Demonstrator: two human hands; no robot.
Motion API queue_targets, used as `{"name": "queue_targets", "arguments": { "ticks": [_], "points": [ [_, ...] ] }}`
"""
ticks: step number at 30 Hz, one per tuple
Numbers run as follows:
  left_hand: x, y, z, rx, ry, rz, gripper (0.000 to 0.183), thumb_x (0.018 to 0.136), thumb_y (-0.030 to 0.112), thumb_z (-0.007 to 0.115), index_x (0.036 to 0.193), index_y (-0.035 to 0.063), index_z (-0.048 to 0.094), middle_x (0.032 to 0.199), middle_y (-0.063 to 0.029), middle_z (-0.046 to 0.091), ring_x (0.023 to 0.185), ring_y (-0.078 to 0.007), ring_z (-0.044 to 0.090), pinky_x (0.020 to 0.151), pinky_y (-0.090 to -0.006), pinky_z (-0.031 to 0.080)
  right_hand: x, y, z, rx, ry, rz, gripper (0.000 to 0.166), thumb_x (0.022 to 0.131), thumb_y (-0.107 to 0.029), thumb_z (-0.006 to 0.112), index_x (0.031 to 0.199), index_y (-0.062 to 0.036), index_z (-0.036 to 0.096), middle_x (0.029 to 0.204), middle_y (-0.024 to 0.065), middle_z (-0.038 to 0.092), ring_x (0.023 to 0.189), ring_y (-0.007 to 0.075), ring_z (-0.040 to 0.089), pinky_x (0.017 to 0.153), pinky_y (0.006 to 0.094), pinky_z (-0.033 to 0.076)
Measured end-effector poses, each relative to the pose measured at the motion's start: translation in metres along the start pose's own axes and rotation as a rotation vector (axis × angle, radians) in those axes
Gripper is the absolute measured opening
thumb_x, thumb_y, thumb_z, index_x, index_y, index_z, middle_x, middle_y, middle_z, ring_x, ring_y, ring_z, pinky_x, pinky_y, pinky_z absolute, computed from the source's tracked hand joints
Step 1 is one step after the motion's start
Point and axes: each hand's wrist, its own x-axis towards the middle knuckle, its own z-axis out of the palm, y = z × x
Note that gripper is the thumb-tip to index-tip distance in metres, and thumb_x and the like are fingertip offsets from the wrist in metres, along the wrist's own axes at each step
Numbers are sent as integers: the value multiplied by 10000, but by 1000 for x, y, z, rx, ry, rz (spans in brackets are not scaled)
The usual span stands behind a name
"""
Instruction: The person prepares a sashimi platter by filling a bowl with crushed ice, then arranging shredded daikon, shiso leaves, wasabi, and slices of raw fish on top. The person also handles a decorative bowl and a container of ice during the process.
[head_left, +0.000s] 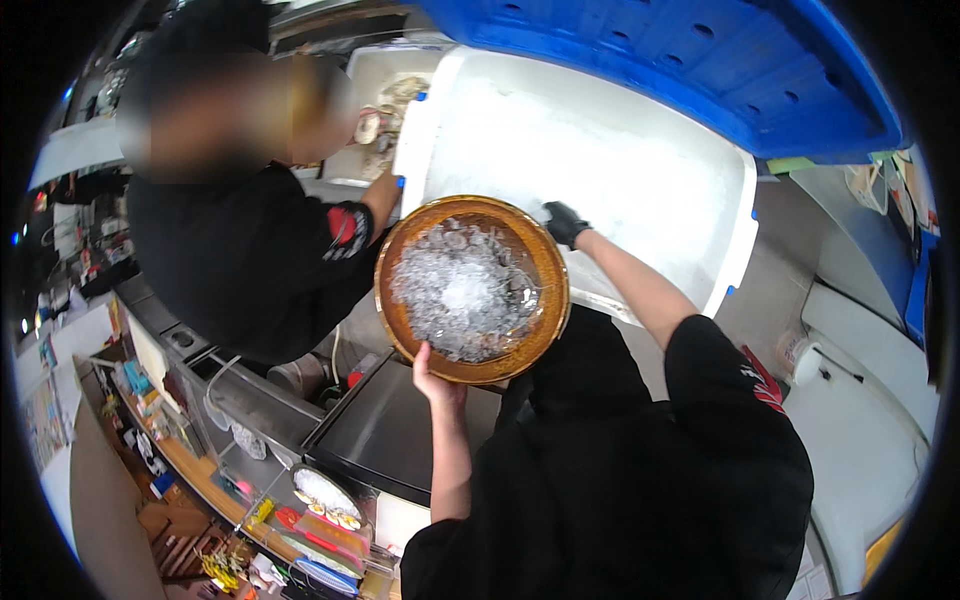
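A round brown bowl (551, 330) holds crushed ice (461, 289) with a wet sheen on its right side. My bare left hand (439, 381) grips its near rim, thumb over the edge and fingers underneath. My right hand (564, 223), in a black glove, is just beyond the bowl's right rim, over the large white ice bin (739, 217). Its fingers point left; whether they hold anything cannot be told. White ice (600, 157) fills the bin's inside.
A co-worker in a black shirt (247, 262) stands close at the left, one arm near a tray of shellfish (360, 161). The bin's blue lid (675, 67) stands raised behind. A steel counter (405, 427) and a plate of ice with halved eggs (326, 495) are at the lower left.
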Motion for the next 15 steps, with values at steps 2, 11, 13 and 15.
{"name": "queue_targets", "arguments": {
  "ticks": [2, 11, 13, 15],
  "points": [
    [-1, 1, 2, -34, -53, -7, 506, 846, 292, 536, 1269, 22, 472, 1226, -102, 549, 1121, -287, 518, 988, -411, 381, -2, 13, -40, -193, 20, -82, 351, 754, -324, 657, 974, -52, 625, 944, 203, 636, 892, 396, 587, 808, 445, 472],
    [12, -10, -6, -127, -125, -47, 513, 866, 269, 520, 1306, 18, 441, 1308, -107, 510, 1189, -295, 486, 1037, -429, 347, -116, -106, -226, -706, 20, -190, 285, 769, -373, 596, 802, -102, 678, 691, 155, 644, 641, 328, 635, 590, 430, 500],
    [16, -10, -10, -128, -177, -34, 522, 871, 282, 522, 1313, 18, 433, 1311, -108, 508, 1191, -295, 485, 1041, -425, 342, -140, -152, -211, -769, 81, -230, 131, 714, -189, 599, 810, -115, 650, 735, 134, 652, 658, 305, 641, 608, 413, 503],
    [19, -12, -13, -155, -171, -73, 537, 886, 308, 523, 1326, 19, 421, 1311, -110, 508, 1192, -289, 485, 1045, -416, 337, -144, -170, -208, -792, 101, -195, 91, 710, -168, 594, 776, -126, 641, 719, 121, 651, 665, 295, 645, 611, 410, 503]
  ]
}}
